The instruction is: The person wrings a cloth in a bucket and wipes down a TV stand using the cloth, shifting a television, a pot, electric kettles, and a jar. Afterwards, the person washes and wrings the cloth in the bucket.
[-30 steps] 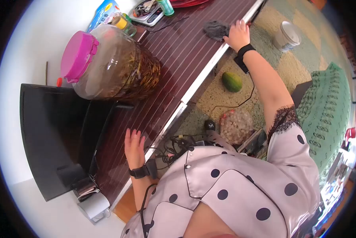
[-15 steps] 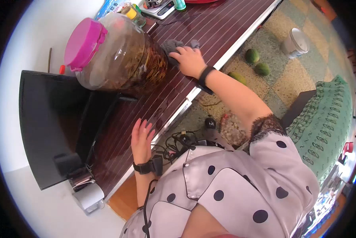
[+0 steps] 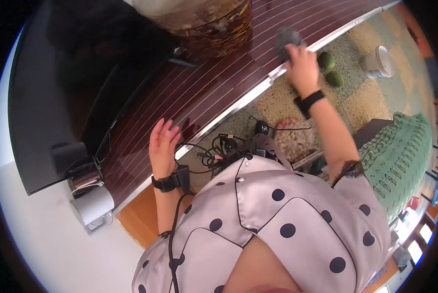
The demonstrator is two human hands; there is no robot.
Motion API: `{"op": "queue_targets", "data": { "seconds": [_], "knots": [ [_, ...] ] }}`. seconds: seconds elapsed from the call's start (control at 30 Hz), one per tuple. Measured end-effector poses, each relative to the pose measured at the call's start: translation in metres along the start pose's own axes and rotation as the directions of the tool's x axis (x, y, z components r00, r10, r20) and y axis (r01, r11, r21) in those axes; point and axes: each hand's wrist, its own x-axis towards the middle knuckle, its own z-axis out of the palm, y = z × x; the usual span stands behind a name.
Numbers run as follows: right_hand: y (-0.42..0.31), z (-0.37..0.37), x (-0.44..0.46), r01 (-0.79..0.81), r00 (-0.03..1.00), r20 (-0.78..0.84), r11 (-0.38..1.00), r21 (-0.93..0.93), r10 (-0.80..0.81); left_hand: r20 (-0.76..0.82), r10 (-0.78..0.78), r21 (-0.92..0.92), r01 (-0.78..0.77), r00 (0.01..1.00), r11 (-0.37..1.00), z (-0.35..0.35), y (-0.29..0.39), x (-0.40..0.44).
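My right hand (image 3: 303,71) grips a grey cloth (image 3: 288,40) at the front edge of the dark red striped tabletop (image 3: 214,90). Its fingers are closed on the cloth, which is slightly blurred. Left of the cloth stands a large clear jar (image 3: 219,27) of dark stringy contents in liquid, its top cut off by the frame. My left hand (image 3: 163,146) is over the near edge of the tabletop, fingers apart, with nothing in it. A dark wristband is on each wrist.
A black monitor (image 3: 38,112) stands on the left, near a white mug (image 3: 93,204). Cables (image 3: 219,151) hang below the table edge. On the floor are green melons (image 3: 334,78), a white bucket (image 3: 377,63) and a bag of pale pieces (image 3: 294,139). Green patterned fabric (image 3: 395,161) lies right.
My right hand has drawn the cloth away from the jar, toward the table's front edge. The view has shifted, so the jar sits higher and is partly cut off. My left hand stays open.
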Motion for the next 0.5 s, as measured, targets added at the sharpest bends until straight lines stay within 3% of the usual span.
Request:
{"op": "queue_targets", "data": {
  "seconds": [0.07, 0.13, 0.17, 0.2, 0.3, 0.4, 0.5],
  "knots": [
    [-0.06, -0.009, -0.04, 0.062, 0.998, 0.003, 0.989, 0.133, -0.063, 0.029, 0.019, 0.002, -0.019, 0.999, 1.0, -0.015, 0.001, -0.002],
    [-0.112, -0.018, -0.064, -0.003, 0.997, -0.074, 0.985, 0.17, 0.016, 0.062, 0.035, 0.005, -0.035, 0.997, 0.999, -0.033, 0.003, -0.005],
    [-0.13, -0.021, -0.072, 0.034, 0.999, -0.009, 0.976, 0.217, -0.033, 0.084, 0.035, 0.004, -0.035, 0.996, 0.999, -0.04, 0.004, -0.007],
    [-0.147, -0.013, -0.082, 0.119, 0.992, -0.061, 0.957, 0.265, -0.107, 0.112, 0.033, 0.009, -0.034, 0.993, 0.999, -0.047, 0.006, -0.009],
    [-0.207, -0.027, -0.109, 0.2, 0.977, -0.006, 0.91, 0.363, -0.212, 0.155, 0.032, -0.012, -0.031, 0.987, 0.999, -0.059, 0.009, -0.012],
    [-0.242, -0.034, -0.135, 0.296, 0.917, 0.068, 0.784, 0.545, -0.394, 0.238, 0.01, -0.009, -0.008, 0.971, 1.0, -0.056, 0.009, -0.015],
    [-0.222, -0.039, -0.143, 0.424, 0.854, -0.093, 0.582, 0.694, -0.512, 0.339, -0.041, 0.042, 0.028, 0.94, 0.999, -0.035, 0.007, -0.014]
  ]
}}
